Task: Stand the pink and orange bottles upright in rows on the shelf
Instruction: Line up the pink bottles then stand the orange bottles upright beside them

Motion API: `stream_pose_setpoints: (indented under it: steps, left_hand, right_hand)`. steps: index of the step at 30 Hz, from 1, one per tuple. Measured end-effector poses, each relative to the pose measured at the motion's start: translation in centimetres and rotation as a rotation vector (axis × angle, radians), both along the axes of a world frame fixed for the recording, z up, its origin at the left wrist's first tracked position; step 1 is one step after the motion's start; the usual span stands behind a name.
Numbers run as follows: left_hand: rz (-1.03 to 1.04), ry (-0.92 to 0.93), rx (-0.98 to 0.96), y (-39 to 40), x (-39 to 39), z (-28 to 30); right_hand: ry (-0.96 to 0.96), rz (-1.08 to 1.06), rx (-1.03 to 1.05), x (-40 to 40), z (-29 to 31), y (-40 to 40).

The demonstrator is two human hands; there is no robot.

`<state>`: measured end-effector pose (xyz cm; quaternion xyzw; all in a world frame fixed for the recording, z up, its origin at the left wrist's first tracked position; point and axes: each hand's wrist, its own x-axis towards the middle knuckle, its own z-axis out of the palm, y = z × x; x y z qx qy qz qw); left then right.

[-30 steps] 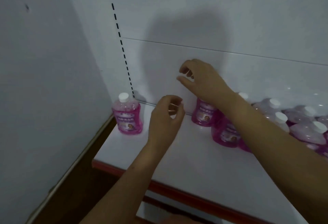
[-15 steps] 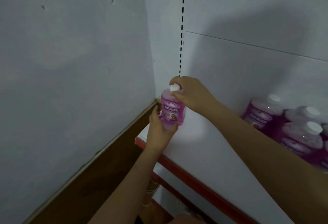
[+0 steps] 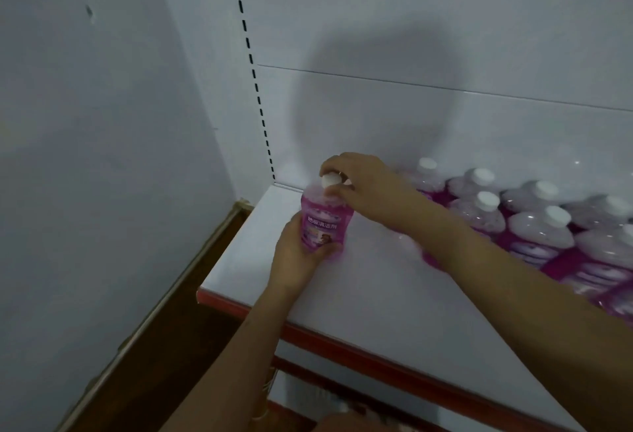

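A pink bottle (image 3: 325, 222) stood upright near the left end of the white shelf (image 3: 359, 294), held by both hands. The left hand (image 3: 298, 257) wrapped its fingers around the bottle's lower body, while the right hand (image 3: 370, 188) pinched its white cap (image 3: 329, 179) from above. To the bottle's right, more pink bottles (image 3: 541, 222) crowded against the shelf's back wall (image 3: 376, 116)

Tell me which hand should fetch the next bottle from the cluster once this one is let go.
Probably the right hand. It grips the white cap of the pink bottle, and its forearm already lies beside the bottle cluster. The left hand wraps the bottle's base on the side away from the cluster.
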<state>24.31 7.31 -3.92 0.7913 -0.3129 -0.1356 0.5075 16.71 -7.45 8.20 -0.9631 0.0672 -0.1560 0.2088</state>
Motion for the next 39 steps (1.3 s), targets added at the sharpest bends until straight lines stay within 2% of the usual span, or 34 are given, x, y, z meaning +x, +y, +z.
stream_pose_setpoints:
  steps: [12,17,23,29,32,35,37,39]
  left_hand:
    - [-0.216,0.074,-0.041,-7.9,-5.6,-0.4]
    - [-0.194,0.090,-0.028,-9.1,-6.8,-0.8]
    - [-0.197,0.002,0.028,-9.6,-7.2,0.0]
    - [-0.239,0.007,0.109,-9.7,-7.4,0.6]
    - [-0.113,-0.001,0.102,-8.9,-7.1,1.8]
    - [0.090,-0.165,-0.061,-6.9,-8.1,4.2]
    - [0.126,-0.245,-0.153,-5.9,-10.2,6.2]
    - [0.069,-0.315,-0.213,-5.5,-12.7,7.7]
  right_hand:
    - [0.038,-0.223,-0.018,-9.4,0.9,-6.3]
    - [0.044,-0.243,-0.022,-10.2,-0.2,-6.8]
    - [0.103,-0.275,-0.054,-10.0,-0.5,-7.3]
    - [0.074,-0.249,-0.027,-9.8,-1.1,-7.4]
    - [-0.008,-0.219,0.023,-10.4,-0.4,-7.5]
    - [-0.166,-0.259,0.056,-11.4,1.8,-7.5]
    - [-0.307,-0.312,0.116,-12.4,3.5,-7.4]
    - [-0.421,-0.368,0.194,-13.6,4.8,-7.1]
